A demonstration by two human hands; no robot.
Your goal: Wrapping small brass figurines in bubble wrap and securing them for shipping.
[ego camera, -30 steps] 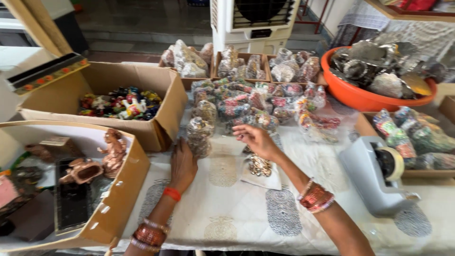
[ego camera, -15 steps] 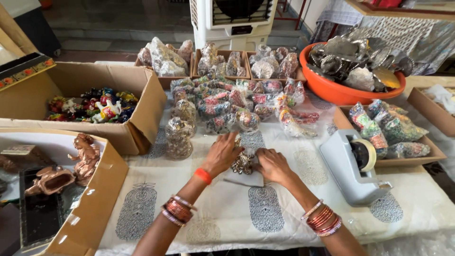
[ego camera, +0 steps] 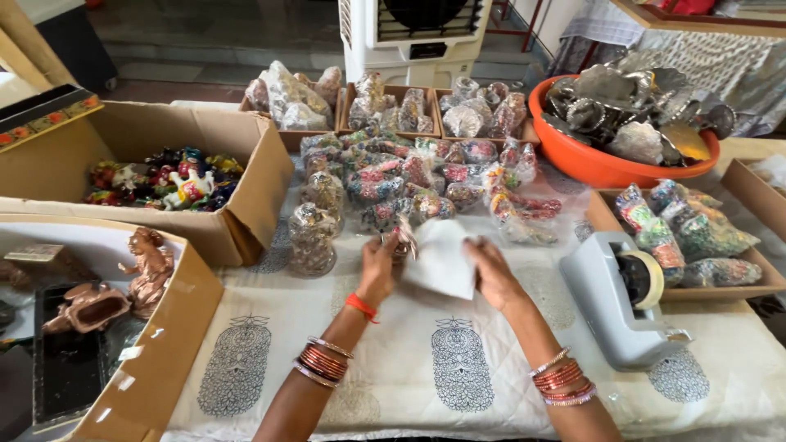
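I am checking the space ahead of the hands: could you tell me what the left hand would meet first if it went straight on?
Probably the plastic-wrapped colourful trinkets just beyond the left hand, though depth is hard to judge.

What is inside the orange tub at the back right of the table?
The orange tub holds a heap of silvery metal pieces in clear plastic wrap. What lies under the top layer is covered.

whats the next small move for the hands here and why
Probably slide the small ornament into the clear plastic bag. The left hand holds the ornament at the bag's edge, the right hand grips the bag's other side, and bagged pieces lie just beyond.
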